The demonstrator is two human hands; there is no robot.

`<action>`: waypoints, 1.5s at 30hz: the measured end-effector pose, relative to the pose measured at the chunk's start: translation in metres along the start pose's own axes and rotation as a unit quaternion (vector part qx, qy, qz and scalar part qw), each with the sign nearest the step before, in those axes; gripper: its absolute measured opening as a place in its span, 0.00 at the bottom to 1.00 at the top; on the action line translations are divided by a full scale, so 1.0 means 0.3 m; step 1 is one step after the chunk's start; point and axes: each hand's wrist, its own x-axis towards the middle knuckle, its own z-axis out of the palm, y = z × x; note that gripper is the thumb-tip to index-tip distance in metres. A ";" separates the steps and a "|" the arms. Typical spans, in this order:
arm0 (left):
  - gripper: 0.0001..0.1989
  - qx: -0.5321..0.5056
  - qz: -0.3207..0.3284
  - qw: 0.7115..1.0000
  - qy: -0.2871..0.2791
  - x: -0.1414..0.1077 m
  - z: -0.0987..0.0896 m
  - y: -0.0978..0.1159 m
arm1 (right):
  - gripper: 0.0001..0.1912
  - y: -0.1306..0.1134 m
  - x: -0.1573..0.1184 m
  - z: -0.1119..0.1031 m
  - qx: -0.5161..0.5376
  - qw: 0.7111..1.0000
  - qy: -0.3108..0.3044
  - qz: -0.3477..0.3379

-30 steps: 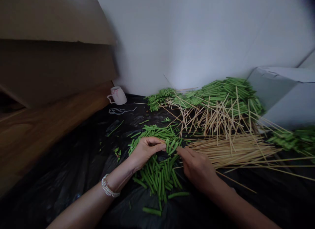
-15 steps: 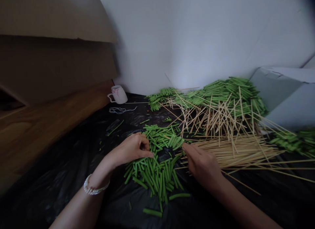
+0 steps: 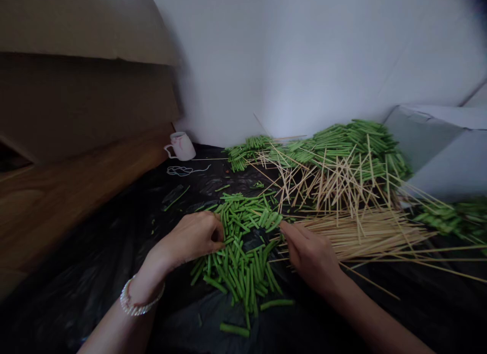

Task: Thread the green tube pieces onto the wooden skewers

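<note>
A loose pile of cut green stalk pieces point(image 3: 236, 273) lies on black plastic in the middle. My left hand point(image 3: 198, 235), with a beaded bracelet on the wrist, is at the pile's left edge, its fingers curled together; what they hold, if anything, is hidden. At the pile's right side, my right hand point(image 3: 310, 250) pinches the end of a thin stick that has several green pieces point(image 3: 270, 219) in a row on it. Just right of that hand lies a bundle of bare thin sticks point(image 3: 373, 235).
Filled skewers with green pieces point(image 3: 350, 143) are heaped against the pale wall. A pink-white mug point(image 3: 182, 146) and a loop of string point(image 3: 182, 170) lie back left. A cardboard box point(image 3: 87, 95) stands at left, a pale box point(image 3: 445, 146) at right.
My left hand has moved a little left, away from the middle of the pile, and its fingers have curled in. My right hand has hardly moved.
</note>
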 end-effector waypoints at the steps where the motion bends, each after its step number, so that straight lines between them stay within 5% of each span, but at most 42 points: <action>1: 0.06 0.007 -0.003 1.000 -0.003 0.001 0.000 0.006 | 0.16 0.001 0.000 0.001 -0.001 1.000 0.001 0.000; 9: 0.07 -0.116 0.035 0.990 0.077 0.039 0.030 0.023 | 0.16 0.006 -0.003 0.006 0.003 1.000 0.009 -0.005; 14: 0.09 -0.321 0.028 0.935 0.149 0.073 0.055 0.043 | 0.16 0.004 0.000 -0.001 0.008 1.000 0.018 -0.003; 17: 0.10 -0.475 0.000 0.868 0.146 0.089 0.070 0.046 | 0.16 0.001 0.002 -0.006 0.011 0.999 0.036 -0.007; 22: 0.15 -0.724 -0.038 0.679 0.120 0.111 0.101 0.041 | 0.16 -0.006 0.003 -0.011 0.004 0.999 0.045 -0.025; 24: 0.15 -0.756 -0.040 0.644 0.111 0.115 0.107 0.042 | 0.16 -0.009 0.002 -0.010 0.007 0.999 0.044 -0.030; 45: 0.12 -0.778 -0.066 0.615 0.110 0.112 0.109 0.065 | 0.19 -0.015 -0.011 0.003 0.016 0.999 0.020 -0.028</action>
